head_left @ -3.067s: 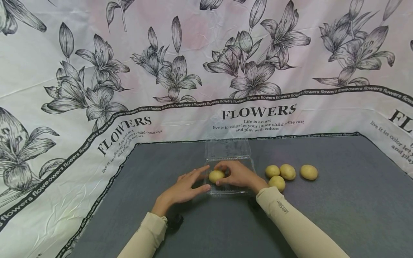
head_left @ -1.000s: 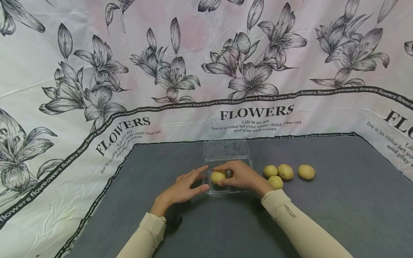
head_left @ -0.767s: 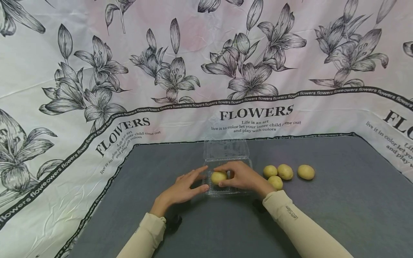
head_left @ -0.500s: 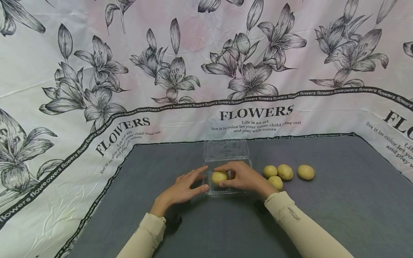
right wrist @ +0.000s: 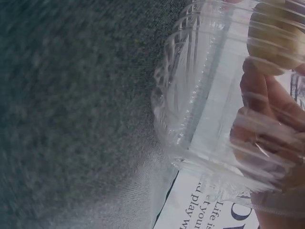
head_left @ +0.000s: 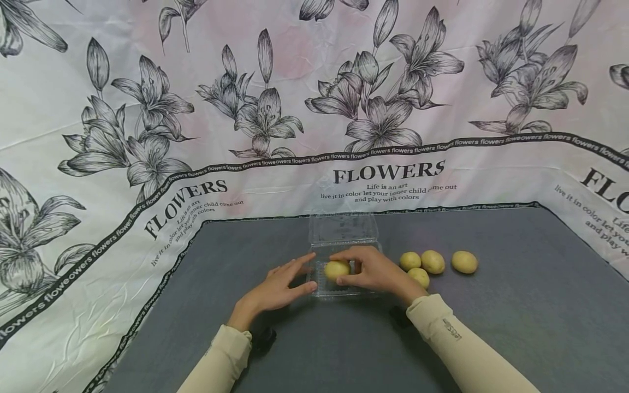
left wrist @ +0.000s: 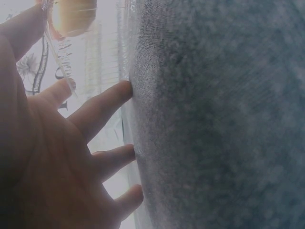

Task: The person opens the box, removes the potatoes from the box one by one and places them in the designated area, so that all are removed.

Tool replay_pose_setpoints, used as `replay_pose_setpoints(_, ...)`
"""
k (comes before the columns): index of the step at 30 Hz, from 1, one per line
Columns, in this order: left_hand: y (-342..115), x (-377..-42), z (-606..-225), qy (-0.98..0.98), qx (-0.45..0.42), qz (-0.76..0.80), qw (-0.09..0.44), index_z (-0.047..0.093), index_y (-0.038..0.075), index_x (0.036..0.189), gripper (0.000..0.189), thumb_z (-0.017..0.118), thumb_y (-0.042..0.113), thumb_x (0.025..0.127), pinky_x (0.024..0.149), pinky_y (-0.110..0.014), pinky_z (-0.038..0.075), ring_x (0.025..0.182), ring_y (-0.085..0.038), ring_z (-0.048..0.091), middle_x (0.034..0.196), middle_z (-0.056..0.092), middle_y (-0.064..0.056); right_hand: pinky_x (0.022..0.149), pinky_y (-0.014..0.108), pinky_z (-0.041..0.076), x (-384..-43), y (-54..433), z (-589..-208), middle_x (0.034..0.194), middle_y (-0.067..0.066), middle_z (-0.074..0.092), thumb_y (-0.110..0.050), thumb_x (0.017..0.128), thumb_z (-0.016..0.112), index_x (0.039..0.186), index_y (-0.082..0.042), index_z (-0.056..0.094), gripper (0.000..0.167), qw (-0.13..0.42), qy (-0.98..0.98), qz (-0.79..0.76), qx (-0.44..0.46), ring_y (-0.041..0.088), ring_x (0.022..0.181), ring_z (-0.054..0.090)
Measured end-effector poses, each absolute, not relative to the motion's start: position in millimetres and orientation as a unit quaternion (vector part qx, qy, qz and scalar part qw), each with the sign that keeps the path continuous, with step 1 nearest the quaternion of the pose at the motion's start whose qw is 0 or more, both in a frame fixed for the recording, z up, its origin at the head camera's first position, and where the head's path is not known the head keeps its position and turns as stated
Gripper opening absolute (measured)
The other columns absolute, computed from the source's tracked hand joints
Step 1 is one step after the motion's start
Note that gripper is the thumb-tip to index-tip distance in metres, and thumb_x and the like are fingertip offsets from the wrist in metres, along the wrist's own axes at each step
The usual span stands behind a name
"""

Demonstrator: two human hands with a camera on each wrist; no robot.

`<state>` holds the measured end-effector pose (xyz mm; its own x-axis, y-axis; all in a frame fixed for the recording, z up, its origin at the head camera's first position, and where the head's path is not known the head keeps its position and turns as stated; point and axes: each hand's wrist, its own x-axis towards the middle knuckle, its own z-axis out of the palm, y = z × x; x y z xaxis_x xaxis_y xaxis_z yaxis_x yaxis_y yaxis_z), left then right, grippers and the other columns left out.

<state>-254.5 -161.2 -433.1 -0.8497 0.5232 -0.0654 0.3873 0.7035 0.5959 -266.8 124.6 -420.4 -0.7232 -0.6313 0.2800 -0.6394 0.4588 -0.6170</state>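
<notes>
A clear plastic clamshell box (head_left: 344,229) stands near the middle of the table, its lid raised at the back. Inside its base, my right hand (head_left: 378,270) holds a yellow potato (head_left: 337,270) between thumb and fingers. Through the box's ribbed wall (right wrist: 181,105), the right wrist view shows the fingers at the potato (right wrist: 271,40). My left hand (head_left: 277,286) is at the box's left side with fingers spread, the tips right at the wall. Its fingers extend in the left wrist view, where the potato (left wrist: 74,16) shows beyond.
Several more potatoes (head_left: 433,262) lie on the dark grey table (head_left: 491,322) right of the box, three grouped and one potato (head_left: 464,262) apart. A white flower-print cloth (head_left: 275,185) hangs behind and along the left.
My right hand has shifted slightly to the right within the box, with the potato in its grip. The left hand has stayed at the box's side.
</notes>
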Motion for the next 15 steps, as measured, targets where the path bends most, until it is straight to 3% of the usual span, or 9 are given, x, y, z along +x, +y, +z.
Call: replay_pose_setpoints(15, -160.6, -253.7, -431.9, 0.915, 0.247, 0.297, 0.118, 0.021, 0.037, 0.163, 0.076, 0.052, 0.064, 0.100, 0.121, -0.067, 0.010, 0.159, -0.034, 0.015, 0.156, 0.050, 0.000, 0.065, 0.024, 0.052, -262.7, 129.5, -423.1, 0.119, 0.003, 0.072, -0.033, 0.091, 0.079, 0.136, -0.009, 0.066, 0.053, 0.028, -0.854, 0.375, 0.360, 0.009, 0.074, 0.060)
